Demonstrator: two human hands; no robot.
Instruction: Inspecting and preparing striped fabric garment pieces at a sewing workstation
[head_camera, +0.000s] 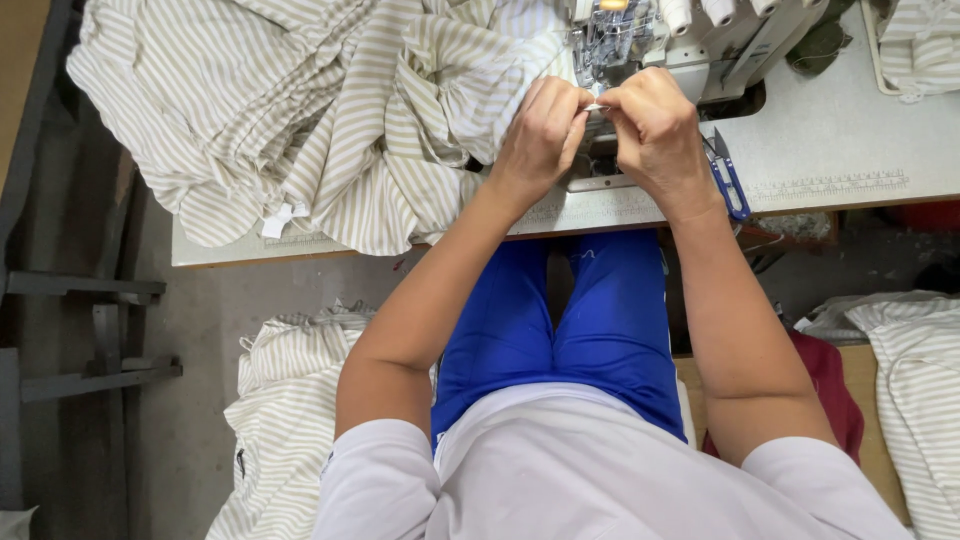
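Observation:
My left hand (540, 135) and my right hand (652, 130) meet just in front of the sewing machine (700, 40), fingertips pinched together on a small white piece of fabric (597, 105) near the needle. A big heap of beige-and-white striped cloth (300, 110) spreads over the left of the grey table (850, 150) and reaches my left hand. A blue-handled thread snip (728, 175) lies right beside my right wrist.
More striped cloth is piled on the floor at lower left (285, 400), at the right edge (920, 400) and at the table's top right corner (920, 45). A dark red cloth (830, 385) sits by my right elbow. A metal frame (90, 330) stands on the left.

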